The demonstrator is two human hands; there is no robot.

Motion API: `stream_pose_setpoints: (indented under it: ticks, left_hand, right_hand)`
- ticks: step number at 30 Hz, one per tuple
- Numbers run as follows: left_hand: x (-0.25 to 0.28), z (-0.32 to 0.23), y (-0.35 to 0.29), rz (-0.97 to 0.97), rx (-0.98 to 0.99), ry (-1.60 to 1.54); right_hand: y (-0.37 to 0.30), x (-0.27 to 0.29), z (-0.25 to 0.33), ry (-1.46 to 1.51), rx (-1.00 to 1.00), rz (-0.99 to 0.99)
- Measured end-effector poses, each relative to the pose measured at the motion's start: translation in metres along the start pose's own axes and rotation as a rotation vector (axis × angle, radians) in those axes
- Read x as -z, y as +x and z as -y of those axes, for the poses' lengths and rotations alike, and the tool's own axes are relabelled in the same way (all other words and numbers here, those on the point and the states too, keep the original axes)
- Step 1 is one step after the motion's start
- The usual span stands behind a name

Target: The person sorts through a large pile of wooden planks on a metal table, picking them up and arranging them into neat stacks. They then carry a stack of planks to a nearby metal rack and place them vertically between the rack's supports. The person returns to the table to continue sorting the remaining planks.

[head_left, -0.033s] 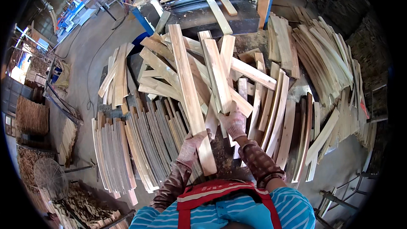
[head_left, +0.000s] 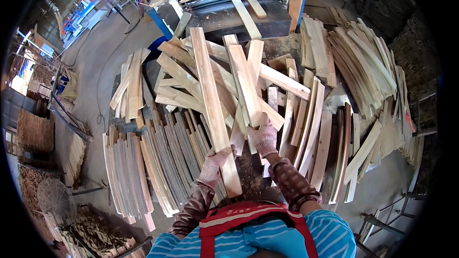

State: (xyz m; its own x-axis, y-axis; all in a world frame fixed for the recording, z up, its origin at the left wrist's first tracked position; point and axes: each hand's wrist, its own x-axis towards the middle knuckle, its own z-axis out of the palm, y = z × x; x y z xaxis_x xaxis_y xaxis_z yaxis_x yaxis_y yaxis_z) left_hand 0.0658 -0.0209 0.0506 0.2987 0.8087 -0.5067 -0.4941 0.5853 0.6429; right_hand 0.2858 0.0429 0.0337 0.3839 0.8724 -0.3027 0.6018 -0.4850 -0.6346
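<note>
My left hand point(head_left: 212, 166), in a pale work glove, is closed around the lower part of a long light wooden board point(head_left: 213, 100). This board slants up and away from me across the pile. In its matching glove, my right hand point(head_left: 263, 137) grips the near end of a shorter pale plank point(head_left: 246, 82), with the thumb on top. Another plank lies partly hidden under that one. Beneath and beyond both pieces is a jumbled heap of loose boards point(head_left: 181, 77) lying crosswise.
Rows of greyish boards point(head_left: 177, 136) stand close together at the left. More slats point(head_left: 313, 119) lean at the right, with a large stack point(head_left: 358, 67) farther out. A roller machine point(head_left: 229, 0) with two strips on its dark bed is at the far side. A caged fan point(head_left: 56, 196) stands lower left.
</note>
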Motion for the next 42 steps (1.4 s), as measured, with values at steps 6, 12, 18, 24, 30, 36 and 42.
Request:
stream_pose_setpoints:
  ticks: [6,12,18,24,30,36,42]
  left_hand:
    - [-0.002,0.014,-0.037,-0.080,-0.089,-0.023]
    - [-0.036,0.024,-0.057,-0.099,-0.284,0.750]
    - [0.004,0.021,-0.084,-0.030,-0.485,0.639]
    - [0.060,0.022,-0.107,-0.217,-0.446,0.407]
    - [0.079,-0.028,-0.152,-0.375,-0.259,0.446]
    - [0.166,-0.041,-0.208,-0.559,-0.451,0.331]
    - [0.272,-0.025,-0.285,-0.997,-0.436,0.321]
  right_hand:
    - [-0.062,-0.008,0.018,0.197,0.181,0.012]
    - [-0.089,-0.041,0.029,1.292,0.027,0.602]
    - [-0.114,0.003,0.046,1.400,-0.161,0.816]
    - [-0.130,-0.017,0.048,1.358,-0.128,0.889]
    - [-0.163,-0.073,0.089,1.245,-0.014,1.020]
    - [-0.226,-0.176,0.151,1.007,0.087,1.107]
    - [-0.301,-0.339,0.170,0.836,0.060,0.986]
